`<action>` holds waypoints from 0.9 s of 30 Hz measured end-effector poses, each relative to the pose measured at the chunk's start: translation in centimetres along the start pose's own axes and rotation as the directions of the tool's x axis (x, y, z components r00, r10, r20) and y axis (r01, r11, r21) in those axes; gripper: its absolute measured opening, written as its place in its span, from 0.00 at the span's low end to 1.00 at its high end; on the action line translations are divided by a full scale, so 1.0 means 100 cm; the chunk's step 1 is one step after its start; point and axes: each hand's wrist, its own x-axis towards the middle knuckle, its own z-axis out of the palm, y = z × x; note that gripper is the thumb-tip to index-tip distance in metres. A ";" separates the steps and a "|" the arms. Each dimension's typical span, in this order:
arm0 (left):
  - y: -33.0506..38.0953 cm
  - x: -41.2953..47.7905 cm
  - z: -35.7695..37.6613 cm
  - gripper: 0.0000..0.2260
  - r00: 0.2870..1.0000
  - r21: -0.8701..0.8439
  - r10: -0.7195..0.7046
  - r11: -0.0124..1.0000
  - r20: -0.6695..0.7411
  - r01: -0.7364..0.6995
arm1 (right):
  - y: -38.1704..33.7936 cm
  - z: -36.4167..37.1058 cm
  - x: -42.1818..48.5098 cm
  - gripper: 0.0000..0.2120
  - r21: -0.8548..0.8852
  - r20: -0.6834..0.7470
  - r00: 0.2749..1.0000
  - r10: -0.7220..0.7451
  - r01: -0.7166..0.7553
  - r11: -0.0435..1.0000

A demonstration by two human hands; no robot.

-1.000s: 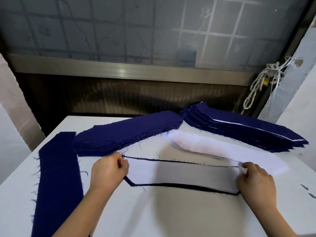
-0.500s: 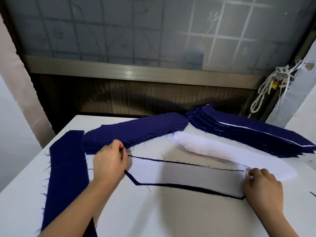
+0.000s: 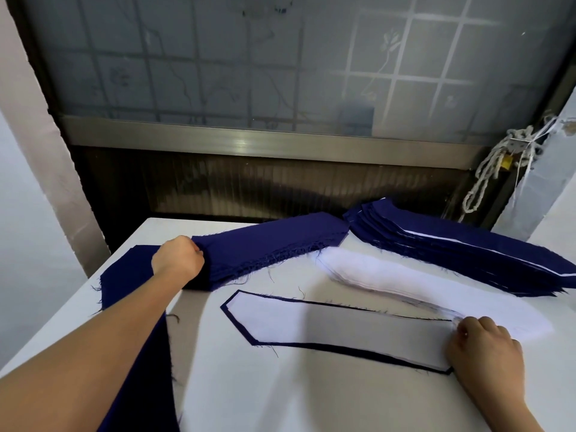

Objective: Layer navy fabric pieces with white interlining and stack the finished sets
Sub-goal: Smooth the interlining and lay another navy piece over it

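The layered set [image 3: 336, 332], a white interlining on a navy piece, lies flat on the desk [image 3: 311, 400] in the lower centre of the frame. Only a thin navy border shows around the white. Both layers look light, soft and limp, and I judge the white one can slide on the navy one. So take the set at its two ends, both layers together, and keep it flat. The cut edges fray, so do not pull the threads.

Your right hand [image 3: 486, 347] is at the right end of the set, with its fingers curled down on it. This grip seems to pinch both layers. Your left hand [image 3: 177, 260], at the middle left, has its grip closed on the left end of the navy pile [image 3: 271, 247]. Right of that pile lies the interlining pile [image 3: 405, 282], and behind it, toward the right edge, the finished stack [image 3: 467, 254]. A long navy strip [image 3: 124, 269] runs under your left forearm.

Half a second ago the left hand held the left end of the set. Now it has let go and moved up to the navy pile. The right hand has stayed at its end.
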 end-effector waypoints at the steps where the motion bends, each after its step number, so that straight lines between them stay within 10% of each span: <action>1: 0.000 0.000 0.000 0.09 1.000 0.032 0.018 0.999 -0.013 -0.017 | 0.000 0.000 0.000 0.06 0.004 0.007 1.000 -0.001 0.001 1.000; 10: -0.003 -0.008 0.011 0.03 0.964 -0.085 0.185 0.975 -0.193 -0.204 | -0.001 -0.003 -0.001 0.05 0.006 0.047 0.999 0.015 -0.015 1.000; 17: 0.001 -0.002 0.014 0.08 0.972 -0.329 0.229 0.915 -0.054 -0.234 | -0.001 -0.006 0.000 0.05 0.022 0.066 0.997 0.027 -0.029 0.999; 27: -0.001 -0.004 0.011 0.16 0.932 -0.109 0.269 0.947 -0.242 -0.301 | -0.002 -0.006 0.000 0.04 0.037 0.047 0.999 0.015 -0.017 0.999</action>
